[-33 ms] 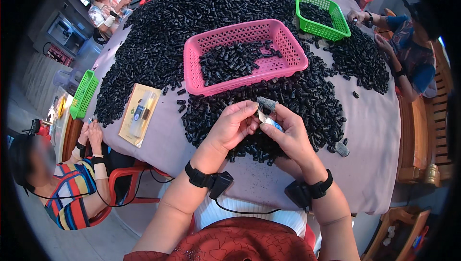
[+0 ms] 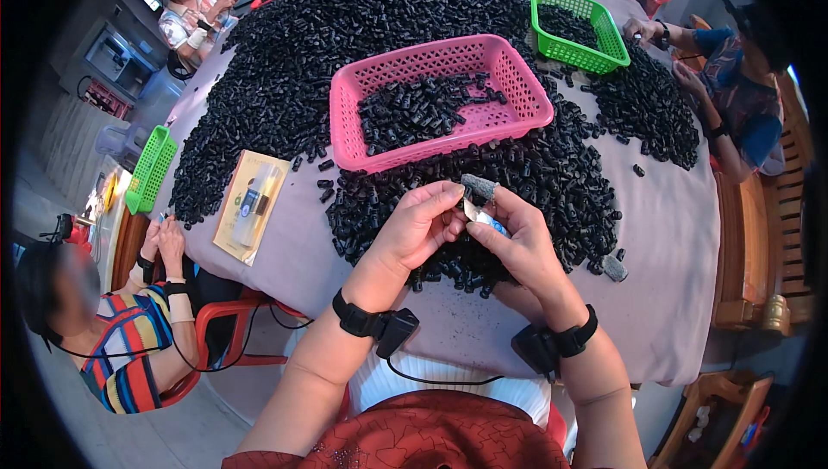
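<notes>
Object [image 2: 492, 224], small and blue-and-white, sits at six o'clock from one pink basket [image 2: 519, 81], nipped in the curled right hand [image 2: 523, 240]. The left hand [image 2: 421, 221] is drawn into a close pinch; whether it grips anything I cannot tell. Bracing the hands together should help steadiness. From them, two green baskets [image 2: 586, 57] stand at one and nine o'clock; black pieces [image 2: 293, 55] pass counting.

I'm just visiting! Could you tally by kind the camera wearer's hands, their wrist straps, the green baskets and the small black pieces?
Hands: 2
Wrist straps: 2
Green baskets: 2
Small black pieces: too many, heaped and overlapping, to count
Total, leaving out the black pieces: 6
</notes>
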A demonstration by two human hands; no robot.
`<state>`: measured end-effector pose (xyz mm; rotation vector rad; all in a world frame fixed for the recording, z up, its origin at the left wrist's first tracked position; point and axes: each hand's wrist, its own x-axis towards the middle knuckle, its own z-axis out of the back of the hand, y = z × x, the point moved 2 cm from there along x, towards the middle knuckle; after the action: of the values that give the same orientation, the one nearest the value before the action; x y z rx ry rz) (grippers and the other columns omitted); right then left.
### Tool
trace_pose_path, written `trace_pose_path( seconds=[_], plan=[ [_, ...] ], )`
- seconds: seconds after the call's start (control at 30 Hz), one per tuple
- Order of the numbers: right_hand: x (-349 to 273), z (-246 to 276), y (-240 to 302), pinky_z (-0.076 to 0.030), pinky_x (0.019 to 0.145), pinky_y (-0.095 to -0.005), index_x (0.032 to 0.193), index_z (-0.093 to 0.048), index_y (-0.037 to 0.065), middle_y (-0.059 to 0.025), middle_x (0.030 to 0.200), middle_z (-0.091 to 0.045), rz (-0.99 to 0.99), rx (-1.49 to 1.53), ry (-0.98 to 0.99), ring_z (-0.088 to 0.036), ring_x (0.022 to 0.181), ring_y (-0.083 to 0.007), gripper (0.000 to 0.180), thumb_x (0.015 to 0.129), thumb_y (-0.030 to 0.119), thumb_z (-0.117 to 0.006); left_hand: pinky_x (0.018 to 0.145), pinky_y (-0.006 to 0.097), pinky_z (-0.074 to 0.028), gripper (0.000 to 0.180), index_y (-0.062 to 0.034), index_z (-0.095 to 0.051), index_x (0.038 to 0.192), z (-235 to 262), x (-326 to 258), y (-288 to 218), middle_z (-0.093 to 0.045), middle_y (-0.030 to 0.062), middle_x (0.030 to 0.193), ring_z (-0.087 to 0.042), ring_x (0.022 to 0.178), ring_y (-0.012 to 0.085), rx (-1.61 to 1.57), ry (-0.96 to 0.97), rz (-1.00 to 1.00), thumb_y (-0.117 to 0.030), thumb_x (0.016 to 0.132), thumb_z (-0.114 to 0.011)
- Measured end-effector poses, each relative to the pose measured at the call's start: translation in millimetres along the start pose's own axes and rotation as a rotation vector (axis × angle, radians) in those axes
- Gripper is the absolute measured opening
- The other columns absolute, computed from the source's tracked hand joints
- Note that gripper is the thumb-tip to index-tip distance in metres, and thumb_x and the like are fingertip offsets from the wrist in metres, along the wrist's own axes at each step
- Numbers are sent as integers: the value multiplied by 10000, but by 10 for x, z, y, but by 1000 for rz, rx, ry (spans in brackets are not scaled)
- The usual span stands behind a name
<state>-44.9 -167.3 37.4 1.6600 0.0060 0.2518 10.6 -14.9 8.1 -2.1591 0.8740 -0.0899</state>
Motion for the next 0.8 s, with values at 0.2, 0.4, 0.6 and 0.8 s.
trace_pose_path(
  seconds=[0.2,0.4,0.6,0.8],
  plan=[
    [2,30,34,-455,845,-251,1200,-546,-23,-24,988,-618,-86,43,4,-566,908,-88,346,863,27,-604,526,200,-464,128,-56,-609,938,12,7,12,-624,24,752,-572,584,93,-6,35,-32,-182,921,-589],
    [7,34,5,-452,839,-232,1192,-550,-24,-20,995,-626,-124,184,-28,-573,898,-77,334,869,36,-610,527,203,-466,120,-55,-612,944,34,9,26,-630,31,755,-577,591,105,-71,46,-16,-170,919,-587],
    [-9,-2,64,-456,848,-242,1219,-517,-23,-40,984,-629,-101,149,38,-586,903,-97,363,869,22,-602,529,197,-466,128,-49,-613,939,0,22,30,-628,26,745,-572,572,92,-50,-19,-20,-173,916,-589],
    [-5,2,96,-458,839,-241,1204,-522,-28,-40,979,-629,-108,99,41,-580,902,-91,344,871,19,-594,524,200,-466,128,-51,-611,938,1,5,14,-620,21,733,-569,572,87,21,-33,-41,-175,914,-592]
  ],
)
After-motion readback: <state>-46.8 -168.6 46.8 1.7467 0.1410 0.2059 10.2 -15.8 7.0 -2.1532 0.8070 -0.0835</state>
